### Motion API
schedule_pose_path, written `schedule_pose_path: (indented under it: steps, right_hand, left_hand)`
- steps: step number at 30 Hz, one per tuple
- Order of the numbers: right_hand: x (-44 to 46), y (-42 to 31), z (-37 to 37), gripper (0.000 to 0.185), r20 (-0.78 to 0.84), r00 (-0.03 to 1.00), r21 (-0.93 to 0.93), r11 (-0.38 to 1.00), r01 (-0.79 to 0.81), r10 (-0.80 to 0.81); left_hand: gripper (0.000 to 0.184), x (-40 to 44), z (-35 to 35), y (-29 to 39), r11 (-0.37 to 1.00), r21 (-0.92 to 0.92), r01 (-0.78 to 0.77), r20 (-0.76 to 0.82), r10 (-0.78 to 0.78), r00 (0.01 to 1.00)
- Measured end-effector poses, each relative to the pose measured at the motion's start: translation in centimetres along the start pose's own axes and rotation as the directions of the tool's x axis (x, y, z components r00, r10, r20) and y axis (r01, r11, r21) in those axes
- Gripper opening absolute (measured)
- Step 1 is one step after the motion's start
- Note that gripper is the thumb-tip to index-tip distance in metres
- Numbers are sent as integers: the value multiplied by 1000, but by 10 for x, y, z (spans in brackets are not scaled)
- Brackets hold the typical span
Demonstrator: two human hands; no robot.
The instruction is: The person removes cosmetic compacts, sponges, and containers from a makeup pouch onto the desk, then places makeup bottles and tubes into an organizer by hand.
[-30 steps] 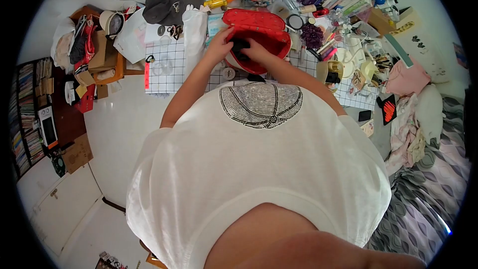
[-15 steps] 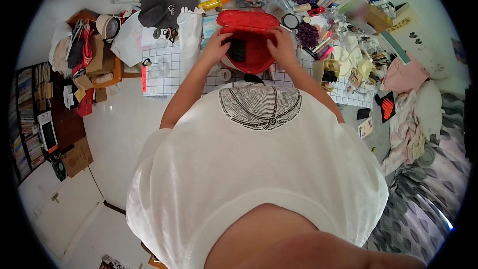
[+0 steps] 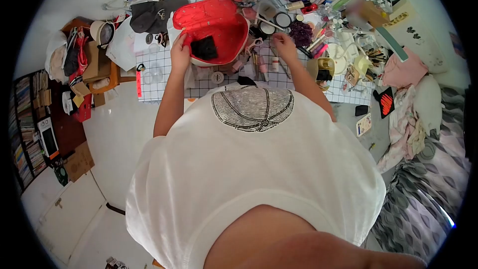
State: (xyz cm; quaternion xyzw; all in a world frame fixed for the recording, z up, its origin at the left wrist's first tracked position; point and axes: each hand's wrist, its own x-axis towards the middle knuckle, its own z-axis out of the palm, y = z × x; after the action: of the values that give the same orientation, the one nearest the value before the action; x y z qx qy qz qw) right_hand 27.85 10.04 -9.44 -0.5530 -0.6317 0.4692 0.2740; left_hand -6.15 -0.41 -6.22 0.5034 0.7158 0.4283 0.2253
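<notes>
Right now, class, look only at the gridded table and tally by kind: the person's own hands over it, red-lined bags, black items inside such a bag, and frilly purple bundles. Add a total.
Hands: 2 (left hand, right hand)
Red-lined bag: 1
Black item inside it: 1
Frilly purple bundle: 1
Total: 5

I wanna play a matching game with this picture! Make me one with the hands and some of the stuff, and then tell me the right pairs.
Things
1. left hand
2. right hand
3. black item
4. ruffled bunch

Places and colours
A. inside the open bag
B. purple
C. at the bag's edge
D. away from the bag, with fingers bent

Right pairs: 1-C, 2-D, 3-A, 4-B
</notes>
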Motion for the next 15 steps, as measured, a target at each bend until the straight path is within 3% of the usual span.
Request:
schedule_pose_path:
  steps: [2,5,8,11,15]
  right_hand:
    - [7,23,-2,21,-74,997,-62,998,31,-35]
    - [19,35,-1,22,-31,995,-315,945,85,-100]
    - [26,21,4,24,14,977,-397,895,202,-215]
    - [31,7,13,24,70,978,-427,880,209,-198]
    - [33,7,33,25,191,961,-349,901,256,-199]
  left_hand:
    - [46,1,0,-4,997,-66,27,9,-27,1000]
    - [48,-1,7,1,988,-149,46,42,-40,998]
    - [47,1,14,7,982,-184,39,50,-31,998]
    - [47,10,13,-2,963,-266,35,35,-27,999]
    - [46,23,0,8,864,-477,160,68,-146,987]
